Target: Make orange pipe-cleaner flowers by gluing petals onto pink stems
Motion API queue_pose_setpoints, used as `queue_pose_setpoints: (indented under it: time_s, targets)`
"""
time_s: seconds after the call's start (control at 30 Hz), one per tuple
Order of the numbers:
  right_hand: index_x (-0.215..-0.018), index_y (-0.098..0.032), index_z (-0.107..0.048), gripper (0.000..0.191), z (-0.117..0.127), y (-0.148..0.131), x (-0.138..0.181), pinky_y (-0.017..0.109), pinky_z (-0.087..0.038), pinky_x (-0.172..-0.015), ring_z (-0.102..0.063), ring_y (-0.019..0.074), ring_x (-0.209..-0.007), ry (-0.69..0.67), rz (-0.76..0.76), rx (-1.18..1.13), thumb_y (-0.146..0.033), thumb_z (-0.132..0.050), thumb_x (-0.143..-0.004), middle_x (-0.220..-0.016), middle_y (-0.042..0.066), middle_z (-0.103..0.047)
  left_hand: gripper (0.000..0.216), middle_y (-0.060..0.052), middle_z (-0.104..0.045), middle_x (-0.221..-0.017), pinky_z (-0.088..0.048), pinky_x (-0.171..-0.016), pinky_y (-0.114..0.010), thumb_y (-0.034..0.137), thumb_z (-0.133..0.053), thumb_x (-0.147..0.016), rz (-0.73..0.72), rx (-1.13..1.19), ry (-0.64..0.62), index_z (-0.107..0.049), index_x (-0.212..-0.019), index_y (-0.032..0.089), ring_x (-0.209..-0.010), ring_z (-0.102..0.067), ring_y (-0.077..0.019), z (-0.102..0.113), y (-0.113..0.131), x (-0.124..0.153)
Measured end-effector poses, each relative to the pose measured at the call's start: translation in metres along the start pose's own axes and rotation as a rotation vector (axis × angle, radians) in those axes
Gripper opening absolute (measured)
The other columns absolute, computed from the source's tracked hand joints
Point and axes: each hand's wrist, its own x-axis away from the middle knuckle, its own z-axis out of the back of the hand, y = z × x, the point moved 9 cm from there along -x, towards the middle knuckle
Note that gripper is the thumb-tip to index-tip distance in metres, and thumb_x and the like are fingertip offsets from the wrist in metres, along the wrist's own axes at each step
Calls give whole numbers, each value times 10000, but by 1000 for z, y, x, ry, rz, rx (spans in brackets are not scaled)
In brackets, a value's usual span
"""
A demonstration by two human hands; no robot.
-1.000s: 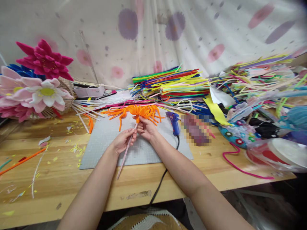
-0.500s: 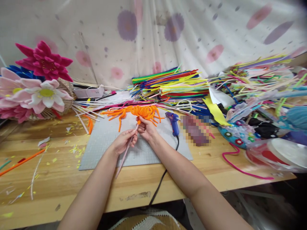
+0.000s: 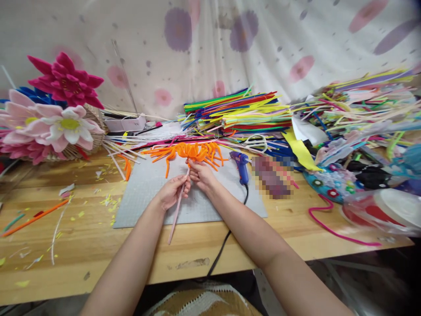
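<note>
An orange pipe-cleaner flower (image 3: 189, 152) lies on the grey cutting mat (image 3: 148, 193), its strands fanned out toward the far edge. My right hand (image 3: 201, 176) is closed around the base of the flower where the strands gather. My left hand (image 3: 171, 191) is closed on a pale pink stem (image 3: 175, 218) that runs from the flower base down toward the table's near edge. Both hands touch at the join between stem and flower.
A blue glue gun (image 3: 241, 166) lies right of my hands, its black cord going off the front edge. Stacked coloured pipe cleaners (image 3: 237, 112) and scissors (image 3: 256, 142) sit behind. Large fabric flowers (image 3: 52, 125) stand at left. A pink pipe cleaner (image 3: 332, 228) lies at right.
My hands stay on the stem and flower base with only small shifts. The camera view moved slightly, so everything sits a little lower right.
</note>
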Motion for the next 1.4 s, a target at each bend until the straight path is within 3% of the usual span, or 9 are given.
queue_pose_setpoints:
  time_s: [0.27,0.47,0.6,0.7,0.8,0.9,1.0,1.17,1.4]
  targets:
    - [-823,-120,-614,291,-9,4,6,141,-136,-351,-225,13,-357,-62,-22,90,-380,-671,-707,-408,-119,-267,93,35,-463,-525,-377,-334,-101,142,-523,-815,39,106,16,-538,-725,122,-380,-431,-27,-5,5,5]
    - [-692,-143,-559,234,-4,-6,6,172,-83,-357,-144,9,-335,52,87,148,-334,-689,-654,-362,-135,-234,117,10,-531,-561,-481,-429,-163,222,-575,-790,-20,-7,-18,-572,-747,113,-442,-494,-53,-2,4,0]
    - [-665,-158,-536,314,-11,-23,11,188,-97,-374,-156,13,-350,38,147,234,-403,-716,-584,-368,-132,-244,191,-32,-607,-697,-508,-488,-192,258,-657,-714,-86,-63,62,-598,-831,119,-560,-568,-85,4,10,1]
    - [-639,-158,-526,354,-22,-39,17,197,-127,-392,-182,14,-366,-10,185,366,-446,-716,-562,-391,-124,-256,324,-56,-614,-872,-527,-556,-236,304,-705,-651,-280,-90,170,-580,-910,154,-693,-590,-117,9,32,9]
    - [-631,-147,-541,336,-33,-50,23,198,-184,-417,-252,21,-402,-64,185,587,-422,-722,-565,-434,-102,-317,435,-52,-566,-988,-529,-653,-267,322,-737,-603,-612,-204,347,-537,-968,197,-840,-571,-141,11,69,30]
    - [-678,-132,-590,298,-39,-52,28,196,-254,-444,-334,33,-447,-116,156,762,-397,-703,-600,-501,-71,-414,521,-51,-520,-1084,-489,-821,-298,280,-764,-567,-923,-416,508,-503,-1015,224,-991,-527,-154,0,102,59]
    - [-705,-132,-602,279,-39,-45,30,201,-338,-478,-426,57,-488,-175,70,787,-387,-685,-626,-545,-46,-483,449,-53,-505,-1072,-459,-882,-326,276,-742,-604,-1077,-669,602,-527,-993,215,-1024,-505,-163,-14,120,76]
    - [-753,-127,-615,189,-32,-30,29,210,-424,-533,-526,78,-538,-244,-109,667,-296,-665,-685,-587,-21,-544,163,-56,-529,-941,-437,-893,-358,299,-660,-701,-1082,-1027,710,-606,-809,190,-1007,-505,-185,-17,124,76]
    - [-765,-99,-640,128,-23,-16,29,184,-440,-516,-504,51,-501,-281,-260,516,-224,-651,-741,-573,-20,-539,165,-50,-573,-894,-438,-852,-362,317,-624,-724,-980,-1144,721,-603,-821,185,-915,-539,-183,-8,118,61]
